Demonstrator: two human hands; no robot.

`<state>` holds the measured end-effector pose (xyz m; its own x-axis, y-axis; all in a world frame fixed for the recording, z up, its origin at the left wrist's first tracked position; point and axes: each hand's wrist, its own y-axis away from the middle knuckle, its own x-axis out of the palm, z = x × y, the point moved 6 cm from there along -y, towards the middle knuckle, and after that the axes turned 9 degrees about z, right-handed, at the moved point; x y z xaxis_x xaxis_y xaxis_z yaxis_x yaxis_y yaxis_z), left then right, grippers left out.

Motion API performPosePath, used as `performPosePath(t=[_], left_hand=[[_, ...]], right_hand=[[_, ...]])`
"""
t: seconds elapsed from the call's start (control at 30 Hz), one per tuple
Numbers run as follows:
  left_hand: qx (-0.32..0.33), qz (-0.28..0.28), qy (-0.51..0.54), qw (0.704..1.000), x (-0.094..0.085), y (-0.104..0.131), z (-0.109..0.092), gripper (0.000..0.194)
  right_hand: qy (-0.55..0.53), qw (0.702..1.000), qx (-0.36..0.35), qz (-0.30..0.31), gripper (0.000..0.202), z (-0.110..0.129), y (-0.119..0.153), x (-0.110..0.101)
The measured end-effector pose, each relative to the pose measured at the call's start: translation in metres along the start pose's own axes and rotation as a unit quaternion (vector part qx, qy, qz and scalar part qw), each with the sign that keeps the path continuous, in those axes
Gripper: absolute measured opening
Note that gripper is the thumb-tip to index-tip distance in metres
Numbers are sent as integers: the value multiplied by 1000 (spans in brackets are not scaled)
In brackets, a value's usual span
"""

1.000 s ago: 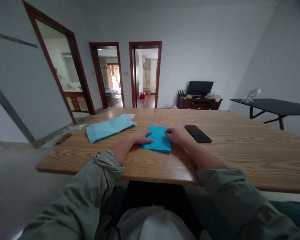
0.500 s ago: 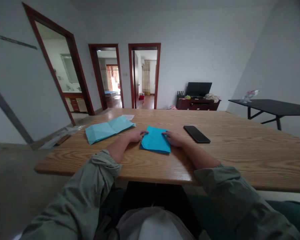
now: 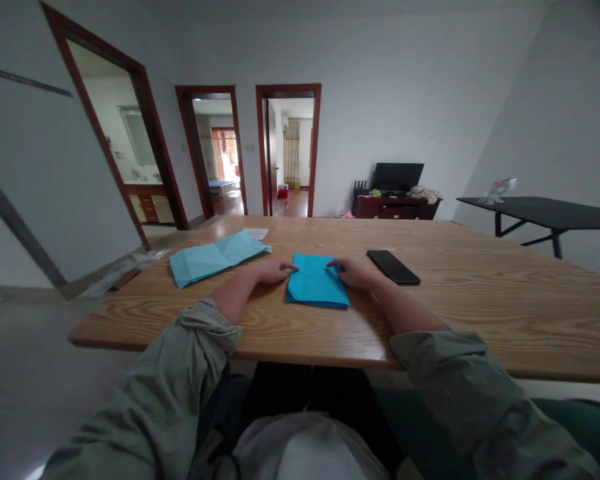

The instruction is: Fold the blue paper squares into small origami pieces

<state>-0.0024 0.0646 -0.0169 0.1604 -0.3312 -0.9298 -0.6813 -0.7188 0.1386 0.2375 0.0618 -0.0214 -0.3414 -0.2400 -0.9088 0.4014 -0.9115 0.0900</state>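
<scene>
A folded sheet of bright blue paper lies on the wooden table in front of me, its lower left corner cut off at a slant. My left hand rests at its left edge, one finger stretched out so that the tip touches the paper. At the upper right, my right hand has its thumb and forefinger on the paper's edge. The rest of that hand lies beside the sheet, partly hiding its right side. Left of my left hand is a larger folded piece of pale blue paper, creased and touched by neither hand.
A black phone lies right of my right hand on the table. A small white paper slip sits behind the pale blue paper. Beyond stand a TV cabinet and, at right, a black table.
The bright blue paper has shifted slightly to the right, and my right hand has moved a little right along with it. My left hand has barely moved.
</scene>
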Motion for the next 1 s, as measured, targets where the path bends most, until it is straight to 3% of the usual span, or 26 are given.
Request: performPosePath(t=[0.1,0.17,0.27,0.33,0.43,0.63,0.77,0.87,1.0], left_hand=[[5,3,3,1000,1,-2,3,48],[2,1,10,1000,1,-2,4,49],[-6,-4,14,1000,0,-1,3,48],[-6,-7,10,1000,-1,1,0,47],[-4,-12,17,1000,-1,4,-4,49],[-7,-29,29,999,-1,4,-5,51],[7,-22,33,999,-1,2,-4,53],[10,-25,47,999,-2,1,-2,54],[14,-36,46,998,-2,1,-2,56]], right_hand=[[-81,996,-29,-13,52,8,2,-6],[-193,980,-11,-56,46,9,5,-14],[-388,911,66,-125,37,1,11,-20],[-475,864,99,-132,34,-3,14,-18],[-528,835,109,-111,34,-5,15,-13],[-499,858,67,-101,37,-3,11,-14],[-400,915,15,-50,42,9,8,-11],[-286,958,-30,-14,34,21,11,-9],[-234,971,-50,25,30,29,15,-5]])
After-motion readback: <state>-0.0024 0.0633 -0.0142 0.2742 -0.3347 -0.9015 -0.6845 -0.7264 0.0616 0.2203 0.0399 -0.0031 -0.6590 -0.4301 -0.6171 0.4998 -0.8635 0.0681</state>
